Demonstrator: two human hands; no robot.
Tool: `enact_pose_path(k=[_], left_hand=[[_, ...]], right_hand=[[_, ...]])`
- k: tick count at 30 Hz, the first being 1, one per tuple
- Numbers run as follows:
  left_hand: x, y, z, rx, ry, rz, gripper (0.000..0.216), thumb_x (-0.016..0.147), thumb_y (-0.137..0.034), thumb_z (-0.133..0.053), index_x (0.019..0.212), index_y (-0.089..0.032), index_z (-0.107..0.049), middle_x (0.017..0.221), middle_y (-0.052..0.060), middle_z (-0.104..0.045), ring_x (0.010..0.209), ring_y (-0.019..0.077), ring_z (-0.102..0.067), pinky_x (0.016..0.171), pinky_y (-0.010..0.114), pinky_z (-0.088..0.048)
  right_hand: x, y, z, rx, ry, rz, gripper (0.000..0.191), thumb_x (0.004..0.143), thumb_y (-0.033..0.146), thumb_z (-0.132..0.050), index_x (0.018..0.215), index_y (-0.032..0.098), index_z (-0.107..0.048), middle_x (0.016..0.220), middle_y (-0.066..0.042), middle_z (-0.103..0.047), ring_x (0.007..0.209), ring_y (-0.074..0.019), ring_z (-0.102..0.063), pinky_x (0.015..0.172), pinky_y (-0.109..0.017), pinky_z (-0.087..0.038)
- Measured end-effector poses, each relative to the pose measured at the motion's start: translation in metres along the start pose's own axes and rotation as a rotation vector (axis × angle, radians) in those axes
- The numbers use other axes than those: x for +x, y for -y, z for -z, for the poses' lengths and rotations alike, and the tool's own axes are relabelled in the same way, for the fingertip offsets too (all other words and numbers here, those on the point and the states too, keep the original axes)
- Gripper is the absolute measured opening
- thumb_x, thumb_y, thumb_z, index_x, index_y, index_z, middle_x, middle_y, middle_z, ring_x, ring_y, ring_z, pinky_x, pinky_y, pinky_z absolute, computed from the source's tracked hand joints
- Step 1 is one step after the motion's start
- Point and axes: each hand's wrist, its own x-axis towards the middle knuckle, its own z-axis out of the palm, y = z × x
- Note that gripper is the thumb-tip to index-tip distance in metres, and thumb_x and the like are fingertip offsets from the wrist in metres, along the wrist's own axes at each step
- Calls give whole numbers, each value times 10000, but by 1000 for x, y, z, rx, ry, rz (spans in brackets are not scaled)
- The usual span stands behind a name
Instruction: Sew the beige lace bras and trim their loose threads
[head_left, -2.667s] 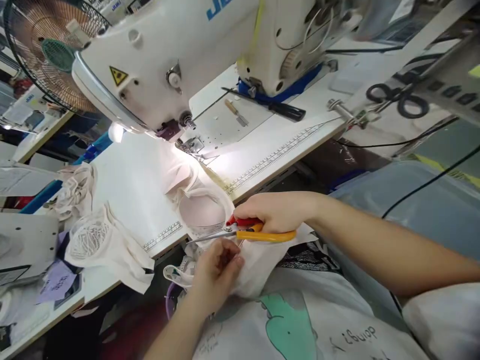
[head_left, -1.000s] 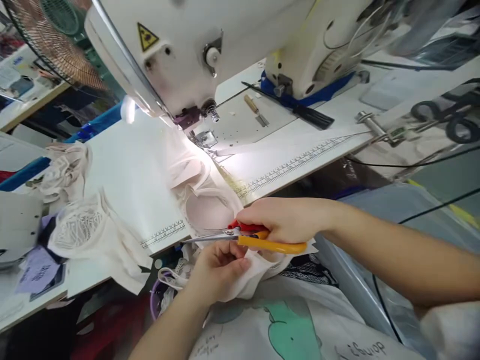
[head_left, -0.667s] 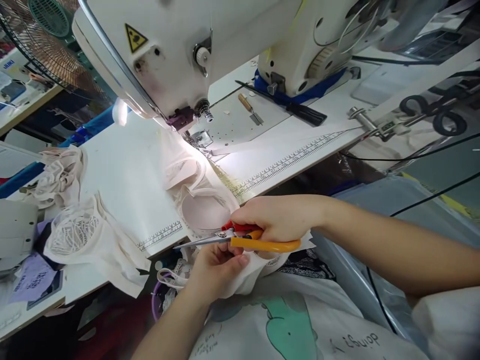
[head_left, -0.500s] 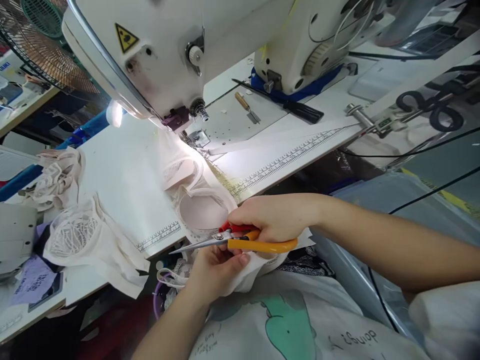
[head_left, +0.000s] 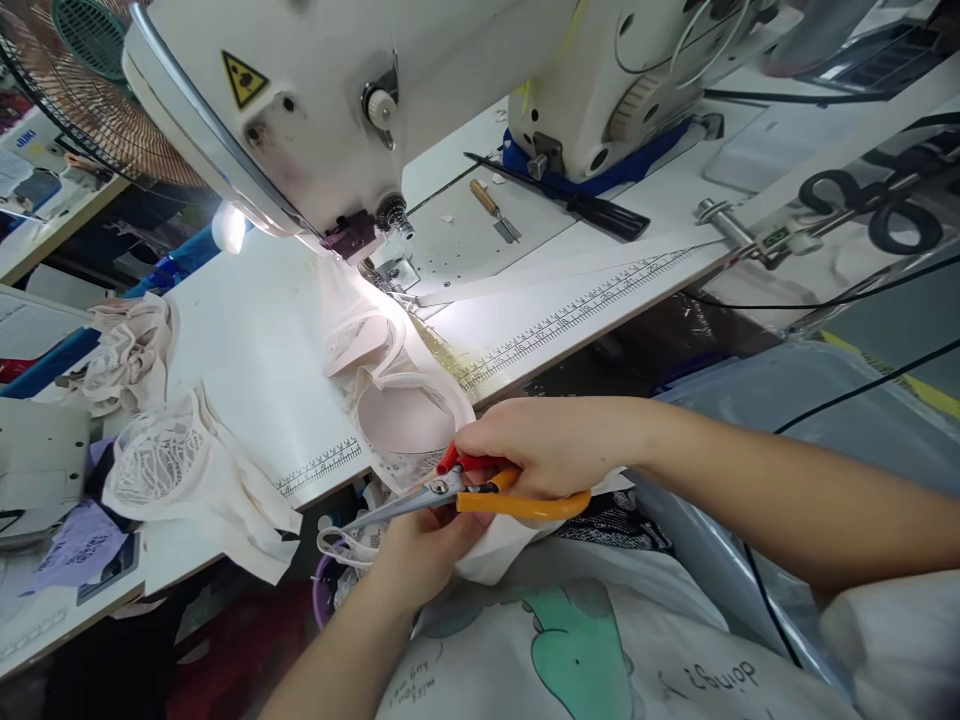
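Observation:
My right hand (head_left: pixel 536 445) is closed around the red and orange handles of a pair of scissors (head_left: pixel 412 503). Their blades point left, close together, and pass over my left hand (head_left: pixel 435 550). The fingers of that hand are bent around the edge of a pale pink bra (head_left: pixel 412 415), partly hidden under the scissors. One moulded cup faces up at the table edge, and the far part of the bra lies near the needle area of the sewing machine (head_left: pixel 330 130). White fabric hangs below my hands onto my lap.
Another lace bra (head_left: pixel 180 470) lies at the left table edge, with a fabric pile (head_left: pixel 124 350) behind it. A small wooden-handled tool (head_left: pixel 491 208) and a black screwdriver (head_left: pixel 607 215) rest by the machine. Below the edge is a purple bin (head_left: pixel 322 590). A fan (head_left: pixel 97 90) stands back left.
The scissors' blades have tilted so the tips sit lower, near the white strap loop. My left fingers have turned a little under them. The view has shifted slightly.

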Motion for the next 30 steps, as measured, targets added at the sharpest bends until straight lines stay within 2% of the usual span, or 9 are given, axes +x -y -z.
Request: enact_pose_path(k=[2,4,6,7,10,13,15,20,30], left_hand=[[-1,1,0,-40,9,7,301,619,-404,-773,742,-149,-668,649,14,-621,635,139,-557,594,242,-447],[-4,2,0,-66,-5,-22,276,651,-383,-757,724,-147,-632,595,-7,-577,558,103,-510,545,215,-412],[-7,3,1,-89,-38,-59,265,683,-367,-735,696,-147,-588,585,-14,-559,514,82,-474,506,197,-375],[-9,3,1,-103,-51,-75,268,691,-368,-727,691,-148,-573,597,-10,-566,517,84,-476,502,196,-368],[-14,4,1,-124,-79,-126,282,685,-385,-725,689,-152,-566,653,15,-600,593,118,-525,541,210,-389],[-15,4,0,-100,-129,-165,304,653,-399,-743,658,-149,-570,626,8,-575,577,107,-489,532,202,-363],[-15,2,-2,-105,-153,-144,332,624,-414,-758,637,-146,-562,593,-6,-544,538,87,-440,506,192,-326],[-15,0,-6,-128,-120,-69,369,608,-442,-756,636,-148,-535,586,-9,-523,526,85,-419,493,197,-301],[-15,2,-12,-130,-137,-12,400,585,-455,-764,633,-149,-511,550,-32,-478,492,70,-368,476,198,-263]], right_hand=[[-4,4,-5,43,-118,-65,224,700,153,-569,654,205,-356,644,26,-464,552,-110,-405,481,-224,-303],[-11,6,-13,131,-301,-119,197,702,170,-568,691,208,-375,664,20,-461,554,-113,-413,488,-222,-329],[-22,6,-23,236,-447,-104,213,725,294,-581,721,216,-383,669,16,-449,549,-122,-417,479,-230,-349],[-28,5,-28,274,-478,-69,255,733,382,-578,724,220,-381,672,12,-447,551,-129,-420,481,-240,-359],[-49,-4,-47,241,-364,0,334,756,511,-534,714,225,-367,687,0,-454,579,-147,-421,519,-266,-361],[-65,-14,-68,170,-177,-95,345,797,507,-496,692,227,-323,655,19,-404,557,-138,-365,501,-260,-305],[-72,-21,-80,159,-129,-126,346,814,496,-474,687,227,-297,652,26,-375,561,-135,-342,508,-259,-283],[-75,-27,-92,174,-102,-162,354,844,487,-444,682,224,-271,657,31,-367,559,-126,-326,511,-256,-263],[-56,-17,-88,141,-155,-208,387,819,473,-503,653,216,-266,615,42,-380,513,-101,-318,461,-246,-239]])
